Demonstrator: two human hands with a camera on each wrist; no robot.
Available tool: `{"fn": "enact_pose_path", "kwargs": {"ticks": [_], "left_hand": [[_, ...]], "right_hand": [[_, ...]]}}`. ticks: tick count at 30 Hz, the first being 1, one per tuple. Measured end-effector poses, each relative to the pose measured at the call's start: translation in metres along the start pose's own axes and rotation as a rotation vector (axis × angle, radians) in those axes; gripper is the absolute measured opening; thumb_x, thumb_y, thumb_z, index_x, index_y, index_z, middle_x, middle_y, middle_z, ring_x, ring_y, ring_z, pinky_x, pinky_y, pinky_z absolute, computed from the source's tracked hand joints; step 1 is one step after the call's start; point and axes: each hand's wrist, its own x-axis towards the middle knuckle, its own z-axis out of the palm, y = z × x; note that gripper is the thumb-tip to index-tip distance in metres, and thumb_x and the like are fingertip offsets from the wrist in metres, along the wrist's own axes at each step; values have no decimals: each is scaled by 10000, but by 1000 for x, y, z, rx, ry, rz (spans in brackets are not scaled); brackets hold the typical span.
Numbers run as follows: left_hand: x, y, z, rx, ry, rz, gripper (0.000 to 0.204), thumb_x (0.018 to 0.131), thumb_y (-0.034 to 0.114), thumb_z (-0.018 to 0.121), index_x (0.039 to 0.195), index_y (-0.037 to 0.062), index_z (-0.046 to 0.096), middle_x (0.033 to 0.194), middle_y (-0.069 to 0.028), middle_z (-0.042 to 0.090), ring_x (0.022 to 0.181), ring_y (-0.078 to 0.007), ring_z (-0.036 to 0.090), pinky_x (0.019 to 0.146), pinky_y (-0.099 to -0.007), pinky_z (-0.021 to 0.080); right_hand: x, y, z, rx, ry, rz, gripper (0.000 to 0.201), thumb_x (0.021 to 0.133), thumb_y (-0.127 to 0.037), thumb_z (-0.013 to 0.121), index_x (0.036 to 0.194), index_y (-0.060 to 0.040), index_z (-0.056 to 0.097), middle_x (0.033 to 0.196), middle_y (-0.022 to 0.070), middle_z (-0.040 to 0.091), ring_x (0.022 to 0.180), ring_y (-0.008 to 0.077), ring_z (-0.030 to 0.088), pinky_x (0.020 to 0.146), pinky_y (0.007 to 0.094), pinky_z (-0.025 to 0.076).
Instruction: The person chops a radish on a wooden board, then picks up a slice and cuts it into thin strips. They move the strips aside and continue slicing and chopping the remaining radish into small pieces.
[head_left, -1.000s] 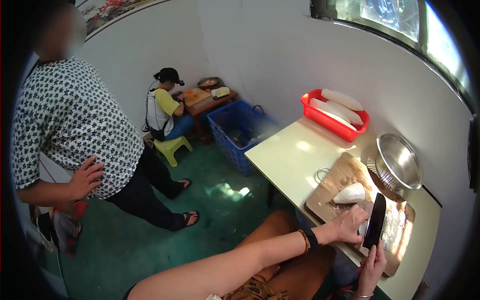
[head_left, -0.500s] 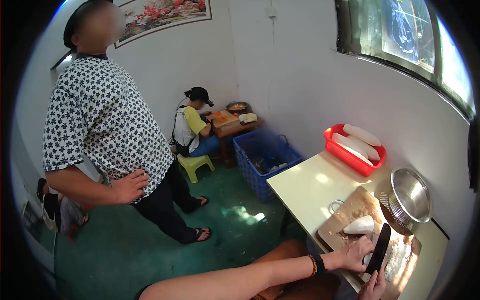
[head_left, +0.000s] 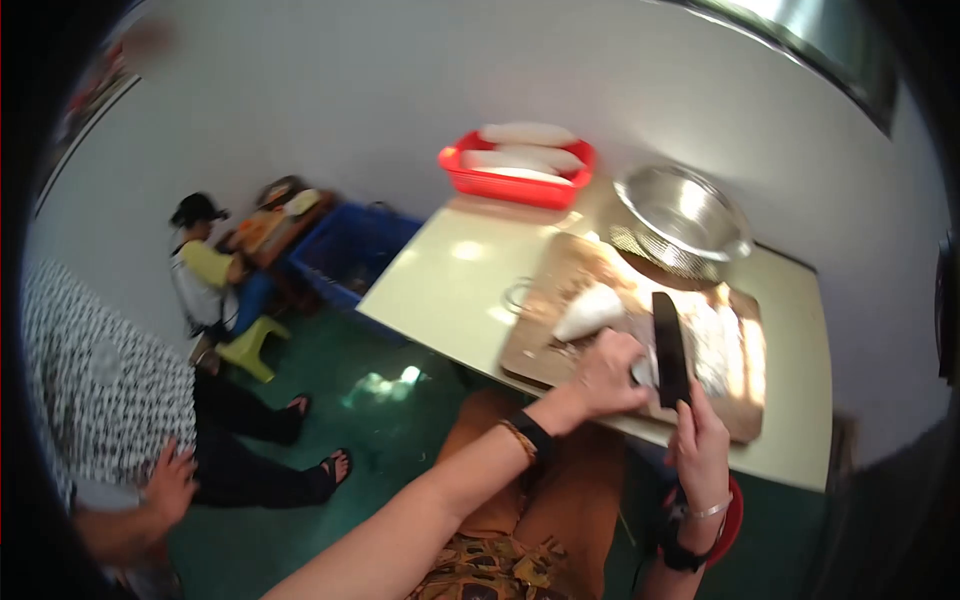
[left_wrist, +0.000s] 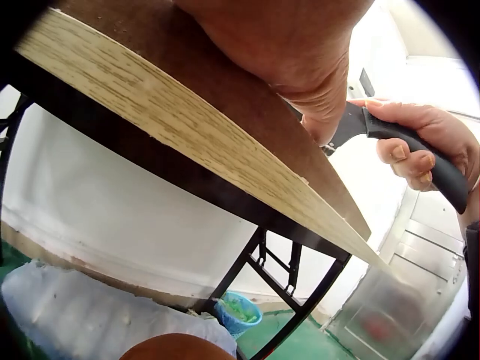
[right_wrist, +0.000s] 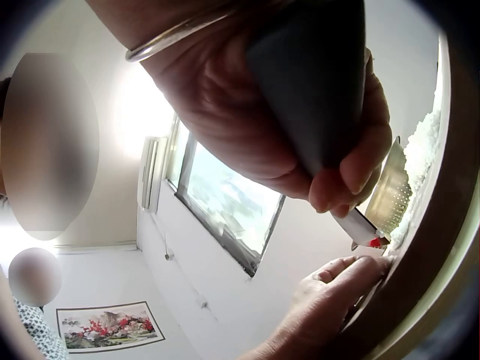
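With my right hand (head_left: 698,440) I grip the black handle of a kitchen knife (head_left: 670,345), its dark blade standing over the wooden cutting board (head_left: 540,362). My left hand (head_left: 610,372) rests on the board beside the blade, fingers curled over a white radish piece (head_left: 643,373) that they mostly hide. A larger cut radish (head_left: 590,312) lies just beyond the left knuckles. Finely cut white radish (head_left: 712,345) covers the board to the right of the blade. In the right wrist view the knife handle (right_wrist: 307,90) crosses my palm, and the left fingers are close to the blade.
A metal colander (head_left: 690,215) stands behind the board, with a red basket (head_left: 520,188) of whole white radishes to its left on the pale table (head_left: 430,290). A blue crate (head_left: 345,250) is on the floor past the table. One person stands at left; another sits working farther back.
The head view has swung, first up toward the standing person, then back down to the table. Both hands stay at the board, still holding the radish piece and the knife.
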Motion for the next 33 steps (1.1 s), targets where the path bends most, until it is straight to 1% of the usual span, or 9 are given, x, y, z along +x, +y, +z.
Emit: {"fn": "enact_pose_path", "kwargs": {"ticks": [2,3,4,5,6,9,14,21,33], "left_hand": [[3,3,-5,-2,-36,13,422,580,240,758,906,14,614,969,-156,603,920,-341,557,848,-411,476],[2,2,-2,3,-2,48,426,600,239,762,924,7,612,1006,-168,603,956,-342,559,868,-406,475],[2,2,-3,-1,-8,33,421,618,240,764,933,6,614,1023,-169,597,970,-339,556,878,-407,473],[3,7,-8,-47,-30,-16,399,634,231,759,932,9,615,1031,-166,594,972,-336,553,869,-409,474],[5,5,-8,-54,-40,-4,359,652,211,746,924,15,618,1019,-157,599,961,-329,557,854,-406,472],[4,1,-6,-91,-18,-5,281,676,162,723,893,15,621,962,-136,613,909,-312,572,835,-390,471],[2,-4,-2,-141,1,-105,208,689,130,709,841,23,617,905,-111,614,853,-289,580,793,-361,483],[2,-5,-1,-107,39,-12,196,654,123,710,795,22,619,863,-118,621,826,-298,580,773,-387,486],[2,-3,0,-91,43,13,175,657,112,704,738,13,585,793,-128,599,771,-323,553,739,-402,458]], "right_hand": [[-1,-13,-4,-54,-5,7,272,983,-135,491,1235,-50,553,555,81,514,453,155,572,445,310,457],[-2,-10,-5,-76,12,-4,231,981,-134,486,1176,-38,563,575,119,552,462,194,598,457,335,468],[-2,-7,-4,-42,44,3,184,972,-124,489,1106,-23,567,611,178,584,503,269,630,493,381,480],[-3,-2,-3,-71,78,-42,162,964,-113,493,1074,-17,563,632,200,587,545,315,630,516,406,477],[-2,2,-4,-102,109,-98,140,956,-101,498,1042,-10,560,654,222,591,586,360,631,540,431,474],[-3,5,-4,-135,121,-140,96,942,-87,511,978,-4,543,688,245,585,662,416,607,572,464,454],[-3,-5,-3,-185,70,-164,76,935,-83,519,949,-9,515,691,248,567,674,434,587,568,479,429],[6,-6,7,-297,20,-178,92,941,-101,521,938,-11,508,696,262,572,691,453,580,592,523,425],[10,-14,7,-404,-5,-222,86,939,-91,511,926,-6,507,707,266,583,709,461,583,618,541,442]]}}
